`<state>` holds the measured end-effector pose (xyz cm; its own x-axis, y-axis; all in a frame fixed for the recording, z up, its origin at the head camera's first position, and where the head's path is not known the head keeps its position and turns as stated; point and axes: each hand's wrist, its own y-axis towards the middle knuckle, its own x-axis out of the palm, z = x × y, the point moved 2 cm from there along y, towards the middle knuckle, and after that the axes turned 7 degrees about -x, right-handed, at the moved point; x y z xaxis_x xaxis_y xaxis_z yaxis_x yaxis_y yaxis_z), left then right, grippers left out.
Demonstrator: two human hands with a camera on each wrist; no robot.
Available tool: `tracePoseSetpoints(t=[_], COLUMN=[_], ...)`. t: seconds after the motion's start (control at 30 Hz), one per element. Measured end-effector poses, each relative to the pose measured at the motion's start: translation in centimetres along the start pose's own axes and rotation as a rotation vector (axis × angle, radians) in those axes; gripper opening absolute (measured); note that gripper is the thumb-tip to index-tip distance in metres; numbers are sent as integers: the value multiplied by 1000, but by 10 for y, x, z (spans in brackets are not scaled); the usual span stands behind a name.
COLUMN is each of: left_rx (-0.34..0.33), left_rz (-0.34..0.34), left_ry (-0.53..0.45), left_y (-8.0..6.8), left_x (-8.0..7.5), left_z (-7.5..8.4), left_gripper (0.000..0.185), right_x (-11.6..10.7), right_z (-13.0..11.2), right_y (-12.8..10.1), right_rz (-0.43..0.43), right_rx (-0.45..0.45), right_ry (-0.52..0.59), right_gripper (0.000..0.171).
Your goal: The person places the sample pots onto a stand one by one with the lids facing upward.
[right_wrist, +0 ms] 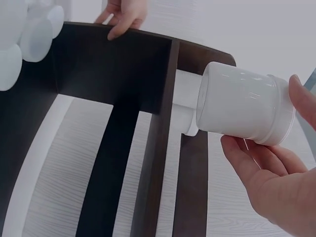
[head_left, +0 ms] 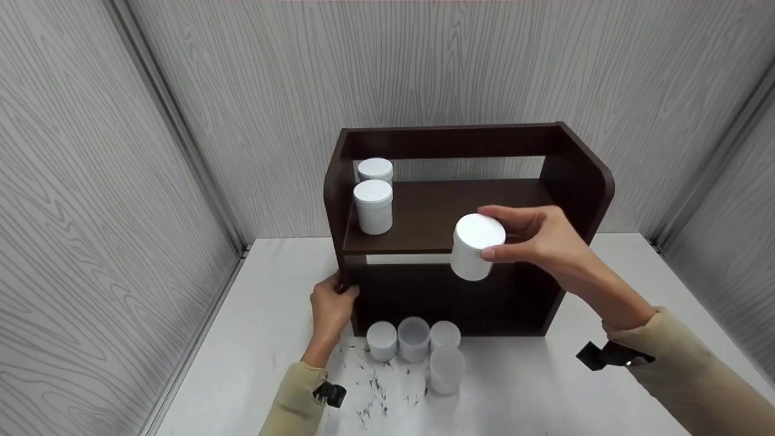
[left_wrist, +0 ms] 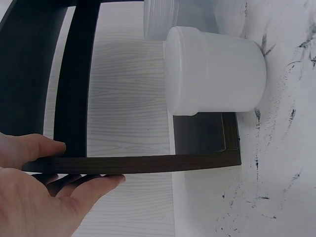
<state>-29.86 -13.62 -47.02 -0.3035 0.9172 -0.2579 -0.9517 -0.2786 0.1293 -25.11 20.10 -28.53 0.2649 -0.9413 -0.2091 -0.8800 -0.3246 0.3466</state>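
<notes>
My right hand (head_left: 548,242) holds a white lidded plastic jar (head_left: 469,260) by its lid end, between thumb and fingers, in front of the upper board of a dark brown two-tier shelf (head_left: 460,212). The right wrist view shows this jar's smooth side and base, turned toward the shelf. My left hand (head_left: 330,309) grips the front edge of the shelf's left side panel (left_wrist: 148,163), thumb on the inside and fingers outside. Two matching jars stand at the left of the upper board, a front jar (head_left: 374,209) and a rear jar (head_left: 375,168) partly hidden behind it.
On the white table (head_left: 290,266) before the shelf stand several containers: a white jar (head_left: 382,342) at left, a translucent one (head_left: 414,340) beside it, another white one (head_left: 445,333), and a translucent one (head_left: 447,370) nearest me. Dark marks streak the tabletop. Grey wood-grain walls (head_left: 290,121) enclose the area.
</notes>
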Motion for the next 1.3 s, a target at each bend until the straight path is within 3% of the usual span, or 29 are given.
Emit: tracePoseSetpoints(t=[0.57,1.3], left_rx=[-15,7], left_rz=[20,-19], left_ry=[14,-4], left_y=[0,-2], left_x=[-1,-1], left_z=[1,1], left_gripper=[48,50], right_x=[-1,2], right_z=[-8,9], right_y=[48,130], right_rz=[-10,1], right_rx=[-15,29], right_ry=[-26,-106], right_gripper=[65,69])
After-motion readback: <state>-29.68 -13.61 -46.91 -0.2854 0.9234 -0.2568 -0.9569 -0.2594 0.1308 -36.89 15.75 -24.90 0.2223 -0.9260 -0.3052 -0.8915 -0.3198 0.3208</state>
